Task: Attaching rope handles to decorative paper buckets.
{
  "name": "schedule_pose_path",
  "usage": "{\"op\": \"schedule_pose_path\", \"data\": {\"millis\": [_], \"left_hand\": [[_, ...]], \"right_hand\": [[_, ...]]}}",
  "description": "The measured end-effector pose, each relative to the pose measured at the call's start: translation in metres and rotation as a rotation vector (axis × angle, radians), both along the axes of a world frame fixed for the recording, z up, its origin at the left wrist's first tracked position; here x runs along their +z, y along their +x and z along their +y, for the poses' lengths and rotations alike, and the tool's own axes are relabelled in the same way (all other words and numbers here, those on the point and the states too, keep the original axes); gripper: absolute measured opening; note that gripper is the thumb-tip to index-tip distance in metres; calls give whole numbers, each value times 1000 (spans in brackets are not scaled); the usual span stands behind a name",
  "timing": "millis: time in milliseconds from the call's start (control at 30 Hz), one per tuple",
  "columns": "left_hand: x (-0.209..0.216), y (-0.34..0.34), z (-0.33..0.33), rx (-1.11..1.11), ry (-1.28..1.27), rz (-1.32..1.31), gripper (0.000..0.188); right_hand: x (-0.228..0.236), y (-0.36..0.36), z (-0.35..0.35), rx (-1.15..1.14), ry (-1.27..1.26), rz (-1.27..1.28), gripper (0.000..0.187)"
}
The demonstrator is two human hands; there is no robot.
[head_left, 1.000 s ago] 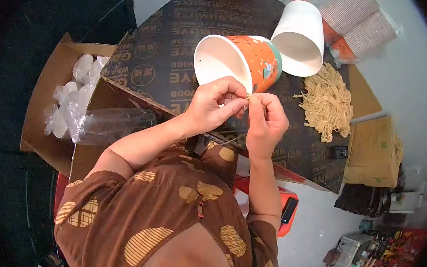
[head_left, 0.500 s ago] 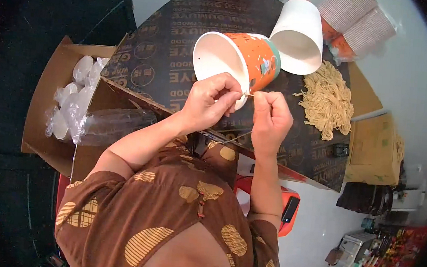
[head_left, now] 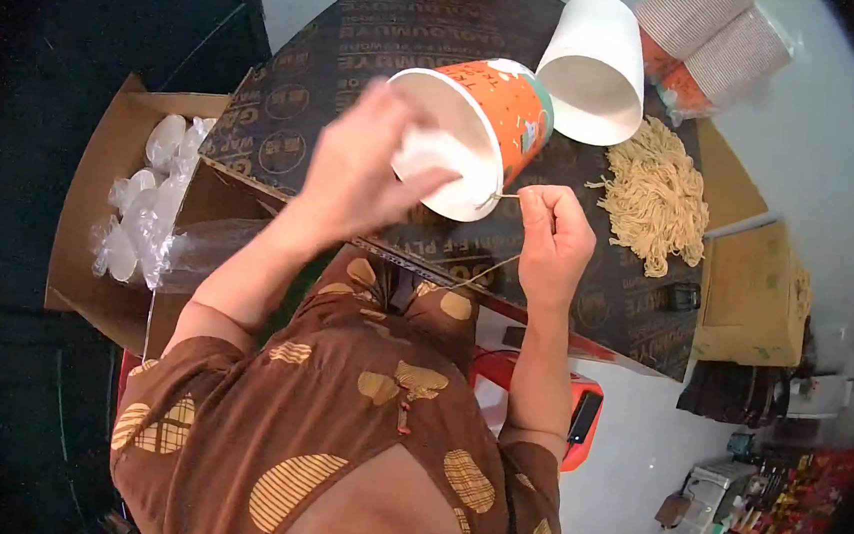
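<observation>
A paper bucket (head_left: pixel 515 108) with an orange and green printed outside lies tilted on its side on the table, its white mouth facing me. A thin tan cord (head_left: pixel 508 195) runs from a spot in the bucket's wall near the rim to my right hand (head_left: pixel 558 232). That hand pinches the cord between thumb and fingers, and a loose length trails down below it. My left hand (head_left: pixel 365 162) is blurred in front of the bucket's mouth, its thumb spread away from the fingers. Nothing shows in its grasp; whether it touches the rim I cannot tell.
A second white paper bucket (head_left: pixel 593 74) lies beyond, beside a heap of tan cords (head_left: pixel 658 195) on the dark printed table (head_left: pixel 291 86). Stacked buckets (head_left: pixel 710 43) stand at the far right. An open carton (head_left: pixel 102 191) with plastic-wrapped white pieces is at left; another box (head_left: pixel 751 298) is right.
My left hand has let go near the cord and moved left and up across the bucket's mouth, its fingers spreading. The right hand keeps its pinch on the cord, slightly farther right.
</observation>
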State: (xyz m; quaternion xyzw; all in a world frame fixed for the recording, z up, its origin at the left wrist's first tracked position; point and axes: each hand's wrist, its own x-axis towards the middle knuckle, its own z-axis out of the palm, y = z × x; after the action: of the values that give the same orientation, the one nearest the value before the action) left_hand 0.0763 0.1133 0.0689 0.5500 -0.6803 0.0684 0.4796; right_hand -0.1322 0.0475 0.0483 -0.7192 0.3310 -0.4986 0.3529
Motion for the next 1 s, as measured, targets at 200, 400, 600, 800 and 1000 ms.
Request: {"op": "schedule_pose_path", "data": {"millis": [200, 400, 600, 800, 1000], "left_hand": [[1, 40, -34, 280, 20, -273, 52], [0, 26, -41, 51, 744, 432, 26], [-38, 16, -46, -142, 540, 1060, 26], [-46, -4, -41, -446, 437, 1674, 22], [-49, -26, -31, -623, 419, 1867, 18]], "right_hand": [[-8, -10, -1, 4, 139, 32, 15], [-16, -29, 6, -50, 149, 52, 22], [-9, -41, 23, -22, 292, -183, 21], [-7, -39, 34, -303, -390, 294, 10], [-14, -41, 41, -316, -236, 439, 12]]}}
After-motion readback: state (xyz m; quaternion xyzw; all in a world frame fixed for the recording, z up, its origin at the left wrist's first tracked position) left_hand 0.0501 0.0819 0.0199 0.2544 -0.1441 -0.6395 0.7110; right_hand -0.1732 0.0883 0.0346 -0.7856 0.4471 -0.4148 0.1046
